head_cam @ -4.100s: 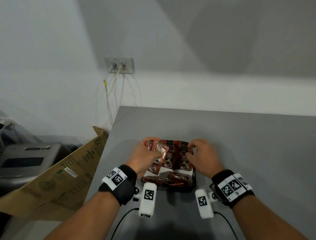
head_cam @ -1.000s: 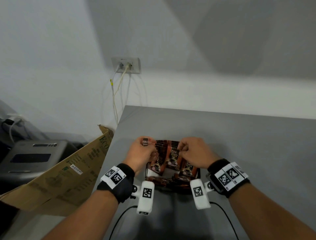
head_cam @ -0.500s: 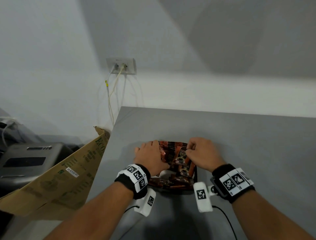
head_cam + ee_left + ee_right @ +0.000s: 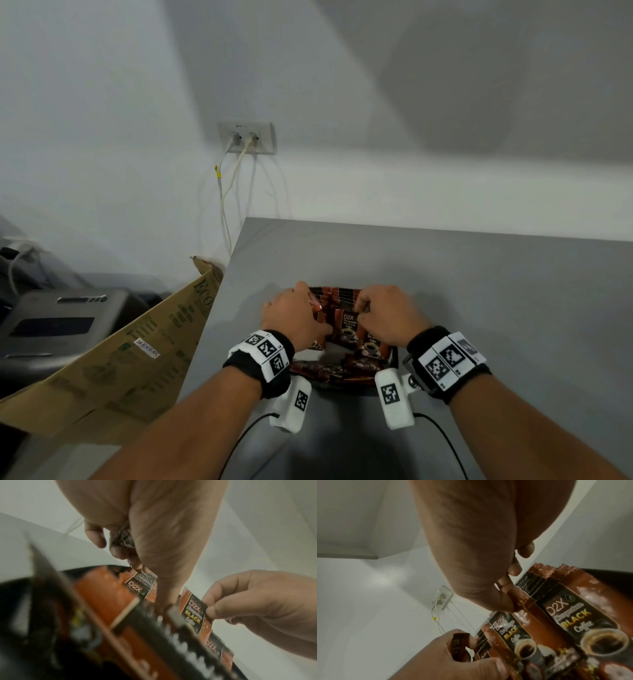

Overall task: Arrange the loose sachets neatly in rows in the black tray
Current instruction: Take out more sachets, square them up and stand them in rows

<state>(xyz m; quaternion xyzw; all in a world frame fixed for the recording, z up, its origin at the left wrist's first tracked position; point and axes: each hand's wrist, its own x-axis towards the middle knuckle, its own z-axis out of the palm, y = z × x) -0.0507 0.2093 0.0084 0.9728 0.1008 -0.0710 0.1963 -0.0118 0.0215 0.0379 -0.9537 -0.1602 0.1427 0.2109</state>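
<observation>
A black tray (image 4: pixel 396 359) sits near the front of the grey table (image 4: pixel 496 308). Brown D2X coffee sachets (image 4: pixel 347 325) stand in overlapping rows in its far part, and more sachets (image 4: pixel 329 371) lie flat along its near side. My left hand (image 4: pixel 310 305) is at the left end of the rows, gripping a curled sachet (image 4: pixel 122 538) in its fingers while its fingertips touch the top of another sachet (image 4: pixel 142 582). My right hand (image 4: pixel 359 308) pinches the top edge of a standing sachet (image 4: pixel 518 601) between thumb and fingers.
The table's left edge (image 4: pixel 219 308) runs close to the tray. Beyond that edge, a cardboard box (image 4: pixel 137 342) leans and a grey machine (image 4: pixel 51 325) stands. A wall socket (image 4: pixel 246 137) with white cables hangs behind. Black leads (image 4: pixel 442 438) trail from the wrist cameras at the table's front.
My left hand, which held a sachet up beside the tray a second ago, has come down onto the left end of the rows. My right hand stays at the row tops.
</observation>
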